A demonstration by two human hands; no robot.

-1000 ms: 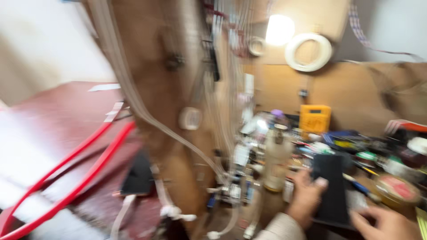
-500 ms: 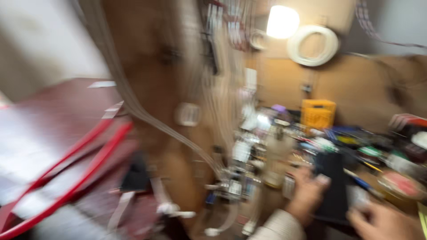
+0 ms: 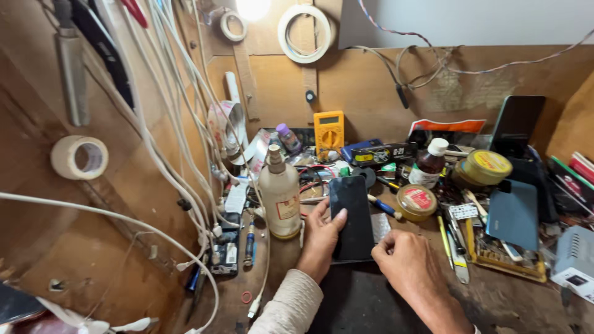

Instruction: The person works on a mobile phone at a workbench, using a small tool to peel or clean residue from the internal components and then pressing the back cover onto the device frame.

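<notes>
The phone is lying face up on the counter, just right of the pale bottle and at about 8 o'clock from the red-lidded tin. The left hand is clamping its left edge — thumb lying across the dark glass, fingers curling under the side. The right hand is sitting at the phone's lower right corner with fingertips pinched together; whether they are gripping anything there I cannot tell. The phone looks thin, stiff and light, with slick glass that is likely fragile — so the long edges seem the safest place for a grip, not the face. A yellow meter is standing at 12 o'clock from it.
</notes>
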